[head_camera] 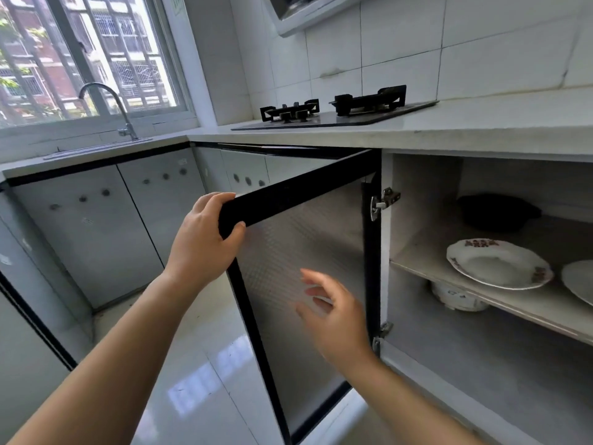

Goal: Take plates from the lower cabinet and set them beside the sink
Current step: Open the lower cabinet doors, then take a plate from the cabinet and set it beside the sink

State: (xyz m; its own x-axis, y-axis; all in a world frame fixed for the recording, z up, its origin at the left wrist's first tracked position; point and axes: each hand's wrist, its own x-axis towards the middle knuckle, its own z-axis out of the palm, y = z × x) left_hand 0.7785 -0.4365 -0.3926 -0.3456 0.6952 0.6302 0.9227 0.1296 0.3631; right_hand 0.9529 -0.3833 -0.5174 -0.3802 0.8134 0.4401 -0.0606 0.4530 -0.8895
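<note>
The lower cabinet door [308, 271] stands swung wide open, black-framed with a textured grey panel. My left hand [205, 239] grips its top outer corner. My right hand [333, 316] hovers in front of the door panel, fingers spread, holding nothing. Inside the cabinet, a white plate with a brown floral rim [497, 263] lies on the middle shelf [449, 277]. A second white plate [580, 281] shows partly at the right edge. The sink [96, 149] with its curved faucet [109, 104] sits under the window at the left.
A black pot [497, 211] rests at the back of the shelf and a white bowl [459, 297] stands below it. A gas hob [337, 114] occupies the countertop [449, 130] above the cabinet. Closed grey cabinet doors [96, 226] line the corner under the sink.
</note>
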